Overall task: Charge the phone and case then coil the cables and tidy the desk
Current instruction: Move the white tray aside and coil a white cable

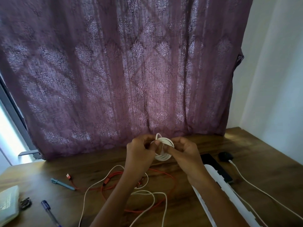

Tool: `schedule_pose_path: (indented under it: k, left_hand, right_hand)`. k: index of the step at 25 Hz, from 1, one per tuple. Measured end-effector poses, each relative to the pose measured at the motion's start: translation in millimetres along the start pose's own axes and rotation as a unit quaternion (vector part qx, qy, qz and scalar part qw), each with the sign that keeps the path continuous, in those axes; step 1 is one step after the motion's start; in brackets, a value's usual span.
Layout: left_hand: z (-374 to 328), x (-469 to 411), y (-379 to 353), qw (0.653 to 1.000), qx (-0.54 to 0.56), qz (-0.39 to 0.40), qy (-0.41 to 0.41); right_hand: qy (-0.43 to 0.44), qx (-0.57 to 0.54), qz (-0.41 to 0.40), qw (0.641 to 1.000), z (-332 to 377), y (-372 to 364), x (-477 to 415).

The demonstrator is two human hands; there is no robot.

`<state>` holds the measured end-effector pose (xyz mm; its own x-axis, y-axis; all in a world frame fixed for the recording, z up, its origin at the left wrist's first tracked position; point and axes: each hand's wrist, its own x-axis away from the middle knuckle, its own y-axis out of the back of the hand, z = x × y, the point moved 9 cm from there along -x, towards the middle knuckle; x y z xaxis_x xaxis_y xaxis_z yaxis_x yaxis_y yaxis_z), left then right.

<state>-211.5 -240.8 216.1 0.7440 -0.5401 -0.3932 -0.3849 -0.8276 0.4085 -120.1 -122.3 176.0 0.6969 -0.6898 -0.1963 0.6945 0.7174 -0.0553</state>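
White cable coil (164, 157), several turns wound into a tight ring, held up over the far middle of the wooden desk (262, 161), just in front of the curtain hem. Left hand (139, 151) grips the ring's left side, thumb laid across the strands and fingers curled behind. Right hand (186, 154) pinches the right side, fingers bent in towards the ring's centre. A short loop of the cable sticks up above the left hand's fingers.

Below the forearms, on the desk: orange cable (114, 175) uncoiled in a wide loose loop, one plug end lying off to the left. Loose white cable (89, 188) sprawls across it, crossing the orange in several places and running off the near edge.

Right side: long white power strip (218, 182) lying on a diagonal, near to far. Black phone (214, 166) flat along its far right side, touching or just beside it; cannot tell which. Small dark object (226, 156) further right, white lead (255, 189) running from it towards the near right.

Left side: teal pen (62, 183), blue pen (50, 213), pale notebook (8, 203) at the edge.

Purple patterned curtain (131, 71) fills the background.
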Motion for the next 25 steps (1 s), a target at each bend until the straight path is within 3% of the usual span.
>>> schedule_pose_path:
  k: [5,13,18,25]
  left_hand:
    - [10,-1,-3,0.999,0.022,0.011,0.036]
    - [-5,0,-12,0.998,-0.005,0.055,-0.022]
    - [-2,7,-18,0.996,0.003,0.089,-0.017]
    - [7,13,-23,0.996,0.044,0.081,0.018]
  right_hand:
    - [-0.069,-0.093,0.011,0.993,-15,-1,2]
    - [-0.099,-0.191,0.08,0.973,-18,-10,4]
    - [-0.149,-0.287,0.034,0.946,-27,-6,2]
    - [-0.117,-0.222,-0.06,0.966,-22,6,-3]
